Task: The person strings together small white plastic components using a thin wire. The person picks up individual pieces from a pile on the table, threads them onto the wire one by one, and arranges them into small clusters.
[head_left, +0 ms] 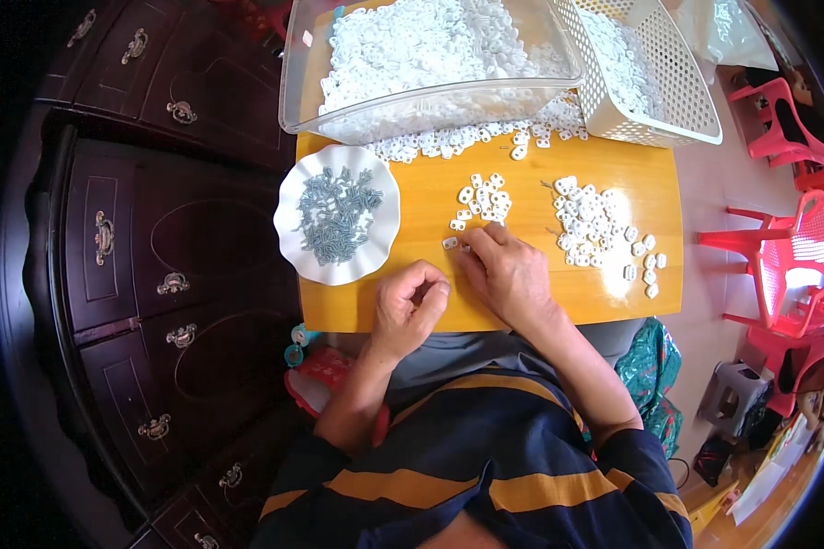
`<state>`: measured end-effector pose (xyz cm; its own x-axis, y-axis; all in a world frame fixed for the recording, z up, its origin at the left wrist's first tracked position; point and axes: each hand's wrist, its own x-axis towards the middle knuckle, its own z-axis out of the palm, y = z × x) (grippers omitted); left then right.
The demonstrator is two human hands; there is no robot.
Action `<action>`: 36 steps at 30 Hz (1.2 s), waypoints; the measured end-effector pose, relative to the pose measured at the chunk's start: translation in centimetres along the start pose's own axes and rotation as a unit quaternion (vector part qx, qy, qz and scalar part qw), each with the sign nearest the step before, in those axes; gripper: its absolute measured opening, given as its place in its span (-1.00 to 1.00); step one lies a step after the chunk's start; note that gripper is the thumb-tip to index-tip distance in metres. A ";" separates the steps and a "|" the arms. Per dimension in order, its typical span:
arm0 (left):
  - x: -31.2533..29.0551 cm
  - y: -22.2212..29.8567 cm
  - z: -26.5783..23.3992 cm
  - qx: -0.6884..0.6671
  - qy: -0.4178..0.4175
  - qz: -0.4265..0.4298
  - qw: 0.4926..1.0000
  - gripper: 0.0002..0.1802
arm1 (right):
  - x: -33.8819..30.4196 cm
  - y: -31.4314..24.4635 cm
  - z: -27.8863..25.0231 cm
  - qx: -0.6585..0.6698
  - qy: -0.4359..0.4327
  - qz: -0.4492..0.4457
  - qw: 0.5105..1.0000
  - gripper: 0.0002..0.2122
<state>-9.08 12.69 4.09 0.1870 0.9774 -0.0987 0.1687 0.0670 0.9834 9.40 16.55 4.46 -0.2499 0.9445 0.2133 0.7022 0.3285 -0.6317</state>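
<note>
1. White, small moulded plastic pieces (pixel 481 203) are seen in a loose cluster just beyond the right hand (pixel 511 274), on the glossy yellow wooden worktop (pixel 430 302).
2. The right hand is laid knuckles-up on the worktop with its fingertips pressed onto one or two stray pieces (pixel 450 242) at the near edge of that cluster; whether a piece is actually pinched cannot be told.
3. The left hand (pixel 412 306) is curled into a loose fist just beside the right hand, thumb against forefinger; something tiny may be held there, but it is hidden.
4. A white scalloped plate of grey metal screws (pixel 337 215) is set just to the left of the left hand.
5. A second, larger scatter of white pieces (pixel 599 229) lies to the right of the right hand.
6. Well beyond both hands, a clear plastic tub (pixel 430 64) and a white perforated basket (pixel 654 78) filled with the same pieces are stood.
7. The pieces are judged light, stiff and smooth, apt to skid on the polished surface; each is best nipped by its edges between thumb and forefinger.
</note>
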 end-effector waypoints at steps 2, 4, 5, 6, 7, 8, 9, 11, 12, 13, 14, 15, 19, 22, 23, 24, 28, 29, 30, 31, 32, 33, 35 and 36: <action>0.1 0.1 0.0 0.000 0.000 -0.003 1.000 -0.89 | 0.1 0.2 0.1 0.010 -0.006 0.000 1.000 -0.89; 0.3 0.0 0.1 0.005 -0.006 -0.003 1.000 -0.89 | 0.2 0.3 0.2 0.009 -0.011 0.010 1.000 -0.88; 0.3 0.0 0.0 0.006 -0.006 -0.003 1.000 -0.89 | 0.2 0.3 0.2 0.010 -0.017 0.020 1.000 -0.88; 0.3 -0.1 0.0 0.007 -0.006 0.000 1.000 -0.89 | 0.2 0.2 0.1 0.012 -0.016 0.019 1.000 -0.88; 0.3 -0.1 0.0 0.008 -0.007 0.002 1.000 -0.89 | 0.2 0.0 0.0 0.017 -0.018 0.026 0.999 -0.87; 0.3 -0.1 0.1 0.009 -0.007 0.002 1.000 -0.89 | 0.1 0.0 -0.1 0.022 -0.021 0.033 0.999 -0.86; 0.3 0.0 0.1 0.009 -0.008 0.000 1.000 -0.89 | 0.0 0.1 -0.1 0.022 -0.020 0.034 0.999 -0.86; 0.4 0.1 0.3 0.011 -0.009 -0.003 1.000 -0.90 | -0.5 0.4 -0.2 0.052 0.005 0.007 0.999 -0.86; 0.4 0.2 0.4 0.006 -0.007 -0.001 1.000 -0.90 | -0.7 0.4 -0.4 0.053 0.006 0.007 0.999 -0.86; 0.4 0.3 0.6 0.001 -0.006 0.001 1.000 -0.90 | -1.0 0.4 -0.8 0.139 -0.008 0.039 0.990 -0.86; 0.6 0.5 0.8 0.002 -0.007 0.001 1.000 -0.90 | -1.3 0.5 -1.1 0.222 -0.021 0.071 0.972 -0.86; 0.7 0.8 1.0 0.010 -0.011 -0.001 1.000 -0.90 | -1.7 0.6 -1.2 0.223 -0.021 0.072 0.972 -0.86; 1.2 1.6 2.0 0.006 -0.018 0.002 1.000 -0.91 | -3.0 1.1 -1.6 0.431 -0.028 0.179 0.884 -0.90; 1.7 1.8 3.0 -0.012 -0.033 0.005 0.999 -0.93 | -3.6 1.7 -1.6 0.500 -0.015 0.204 0.842 -0.92; 1.8 1.8 3.2 -0.010 -0.035 0.004 0.999 -0.93 | -3.7 1.8 -1.7 0.518 -0.006 0.204 0.831 -0.93; 1.9 1.9 3.5 -0.006 -0.033 0.012 0.999 -0.93 | -3.8 2.1 -1.8 0.519 -0.004 0.206 0.830 -0.93; 2.4 1.8 4.6 -0.021 0.013 0.070 0.997 -0.94 | -4.0 2.4 -2.0 0.541 -0.017 0.216 0.812 -0.91; 2.5 1.8 4.6 -0.020 0.010 0.069 0.997 -0.94 | -4.1 2.4 -2.0 0.545 -0.007 0.215 0.810 -0.92; 2.6 1.9 4.6 -0.019 0.009 0.060 0.998 -0.94 | -4.1 2.4 -2.1 0.546 -0.005 0.217 0.809 -0.92; 2.7 1.9 4.6 -0.018 0.008 0.050 0.999 -0.94 | -4.1 2.4 -2.3 0.548 -0.009 0.217 0.808 -0.92; 2.7 2.1 4.6 -0.017 0.008 0.049 0.999 -0.94 | -4.1 2.4 -2.3 0.550 -0.013 0.217 0.806 -0.92; 2.8 2.2 4.7 -0.017 0.005 0.039 0.999 -0.94 | -4.1 2.4 -2.2 0.551 -0.013 0.218 0.805 -0.92; 2.9 2.3 4.7 -0.016 0.003 0.027 0.999 -0.94 | -4.2 2.6 -2.0 0.555 -0.003 0.210 0.805 -0.92; 2.9 2.1 4.7 -0.012 0.003 0.036 0.999 -0.94 | -4.2 2.6 -2.0 0.555 -0.004 0.210 0.805 -0.92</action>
<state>-3.61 14.77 5.18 0.1919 0.9811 -0.0269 0.1315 0.0015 0.9913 13.58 13.49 3.38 -0.1527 0.9687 -0.1956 -0.3016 -0.2341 -0.9242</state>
